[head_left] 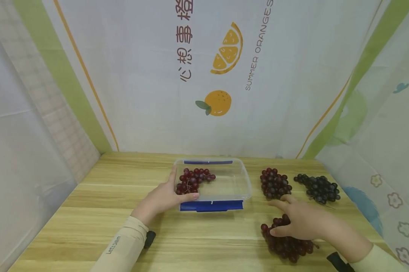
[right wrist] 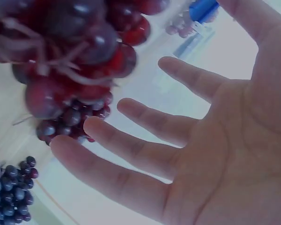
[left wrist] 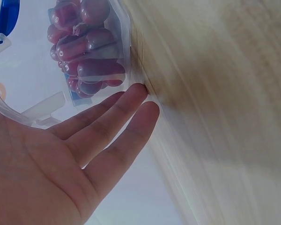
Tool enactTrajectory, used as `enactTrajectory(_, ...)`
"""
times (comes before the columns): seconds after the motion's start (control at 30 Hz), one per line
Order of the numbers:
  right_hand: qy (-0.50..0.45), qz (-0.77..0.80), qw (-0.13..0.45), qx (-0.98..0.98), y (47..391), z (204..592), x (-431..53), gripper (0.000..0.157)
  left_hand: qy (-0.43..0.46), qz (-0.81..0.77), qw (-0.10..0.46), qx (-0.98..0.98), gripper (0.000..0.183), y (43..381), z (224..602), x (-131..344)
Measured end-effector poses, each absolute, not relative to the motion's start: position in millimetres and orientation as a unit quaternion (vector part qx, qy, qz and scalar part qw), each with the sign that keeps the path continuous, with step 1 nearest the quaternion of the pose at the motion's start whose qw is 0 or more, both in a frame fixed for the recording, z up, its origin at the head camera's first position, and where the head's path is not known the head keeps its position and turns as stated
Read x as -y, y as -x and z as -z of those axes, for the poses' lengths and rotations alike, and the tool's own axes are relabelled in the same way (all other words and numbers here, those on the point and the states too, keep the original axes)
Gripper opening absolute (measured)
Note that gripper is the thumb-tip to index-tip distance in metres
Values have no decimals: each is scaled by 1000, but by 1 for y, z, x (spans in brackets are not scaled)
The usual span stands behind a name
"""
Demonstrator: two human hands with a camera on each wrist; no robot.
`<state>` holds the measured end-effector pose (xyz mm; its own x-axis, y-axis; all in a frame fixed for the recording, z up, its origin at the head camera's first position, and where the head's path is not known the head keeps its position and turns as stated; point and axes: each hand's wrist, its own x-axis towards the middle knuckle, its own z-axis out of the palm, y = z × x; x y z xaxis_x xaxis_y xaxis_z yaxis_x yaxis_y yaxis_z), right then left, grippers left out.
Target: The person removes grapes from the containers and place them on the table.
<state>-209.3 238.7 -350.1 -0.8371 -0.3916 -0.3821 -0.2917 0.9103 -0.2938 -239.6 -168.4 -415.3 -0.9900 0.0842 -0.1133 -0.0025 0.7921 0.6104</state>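
In the head view, a clear plastic box (head_left: 225,189) with blue clips holds a bunch of red grapes (head_left: 192,180) at its left end. My left hand (head_left: 161,196) rests against the box's left side, thumb along the near rim and fingers straight down the outer wall. The left wrist view shows those extended fingers (left wrist: 126,136) beside the wall. My right hand (head_left: 303,219) hovers over a near bunch of dark red grapes (head_left: 289,247), its fingers spread. In the right wrist view its palm is bare, with the grapes (right wrist: 70,51) in front of it.
Another red grape bunch (head_left: 274,183) lies right of the box, and a blackish bunch (head_left: 320,188) sits farther right. All rest on a wood-grain table (head_left: 123,181). A printed white curtain (head_left: 150,113) hangs behind the table, with cloth at both sides.
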Motion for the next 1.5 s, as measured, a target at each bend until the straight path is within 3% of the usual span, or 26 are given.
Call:
enactTrajectory(0.63,238,49,179,-953,219,318,-173,85,-21,-329,77,-941,144,240,416,169)
enactTrajectory(1.5,262,-15,129,-956,241,282,-91,70,-28,-333,81,-939,143,241,418,172)
